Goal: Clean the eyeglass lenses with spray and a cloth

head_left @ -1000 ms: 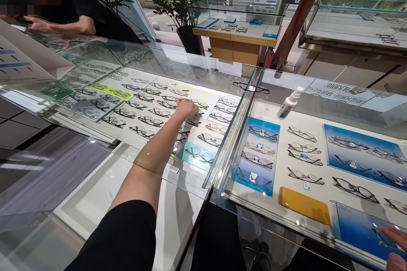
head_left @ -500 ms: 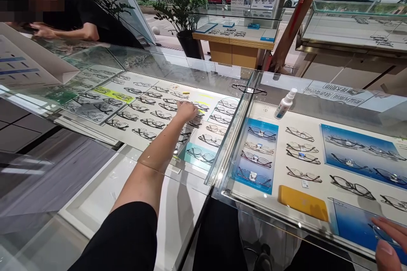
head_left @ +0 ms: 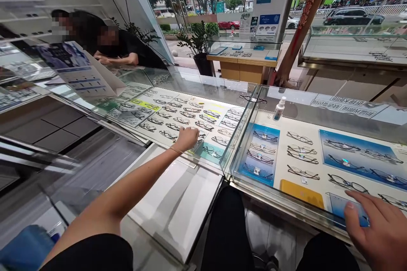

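Observation:
My left hand point(head_left: 187, 139) reaches into the left display case, over its front rows. Its fingers are curled downward, and what they hold, if anything, is hidden. Several eyeglass frames point(head_left: 187, 110) lie in rows just beyond it, and a teal card point(head_left: 211, 152) with a pair of glasses on it lies to its right. My right hand point(head_left: 377, 224) is over the right case's front edge with fingers apart and nothing in it. Beneath its fingertips are a blue card point(head_left: 341, 204) and, farther in, dark round glasses point(head_left: 348, 183). A yellow glasses case point(head_left: 301, 193) lies to its left.
A white spray bottle point(head_left: 279, 109) and dark eyeglasses point(head_left: 253, 99) stand near where the cases join. An open white drawer point(head_left: 171, 207) juts out below my left arm. A standing calendar point(head_left: 85, 72) is at left, with two people point(head_left: 127, 46) leaning behind it.
My left hand has drawn back toward the case's front, its fingers now more curled. My right hand has come further into view. The view has tilted up, showing a second person.

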### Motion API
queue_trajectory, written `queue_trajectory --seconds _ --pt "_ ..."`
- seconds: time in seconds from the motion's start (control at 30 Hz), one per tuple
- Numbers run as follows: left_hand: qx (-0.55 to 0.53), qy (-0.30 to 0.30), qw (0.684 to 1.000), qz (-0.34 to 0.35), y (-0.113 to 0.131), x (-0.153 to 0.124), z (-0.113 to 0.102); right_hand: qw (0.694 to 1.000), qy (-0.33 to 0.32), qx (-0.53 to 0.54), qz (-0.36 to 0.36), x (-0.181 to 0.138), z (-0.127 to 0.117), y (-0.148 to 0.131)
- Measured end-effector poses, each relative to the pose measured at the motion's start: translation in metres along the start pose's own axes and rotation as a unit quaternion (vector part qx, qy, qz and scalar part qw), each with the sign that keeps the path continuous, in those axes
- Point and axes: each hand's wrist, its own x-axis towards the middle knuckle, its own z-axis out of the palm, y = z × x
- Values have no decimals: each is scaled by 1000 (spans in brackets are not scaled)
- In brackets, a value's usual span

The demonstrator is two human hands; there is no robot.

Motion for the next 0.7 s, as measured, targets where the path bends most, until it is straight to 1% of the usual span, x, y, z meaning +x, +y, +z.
queue_trajectory --seconds 0.07,0.1,0.17,0.23,0.27,0.3,0.37,0.4,0.43,0.47,0.53,0.6,0.63,0.7 --pt "12 -45 998 31 4 -38 1 997 35 -23 -58 2 2 0" --pt "15 -65 997 46 7 -58 0 996 49 -31 -72 2 4 0" --pt "12 -108 991 84 16 -99 -3 994 71 -34 -74 2 8 0" --pt "4 -158 981 114 29 -141 -14 993 87 -27 -73 2 12 1" --pt "-2 -178 975 130 37 -159 -24 993 91 -23 -76 2 14 0" --pt "-14 -215 964 154 47 -176 -37 992 93 -19 -78 2 15 0" --pt "-86 -331 916 209 69 -200 -70 992 94 -12 -82 4 16 -1" --pt "-124 -354 898 230 81 -206 -90 992 96 -9 -83 5 15 -2" --pt "-152 -349 891 249 94 -208 -109 991 100 -6 -83 6 15 -3" --pt "-170 -327 890 267 106 -206 -127 991 105 -3 -83 7 14 -4" --pt "-183 -251 901 302 127 -189 -157 990 114 2 -81 8 14 -6" --pt "-163 -135 921 328 144 -157 -177 990 117 6 -80 9 13 -8" --pt "-147 -76 928 334 152 -138 -182 990 118 8 -79 9 13 -8" --pt "-109 34 939 323 164 -95 -188 990 116 15 -74 10 13 -10"
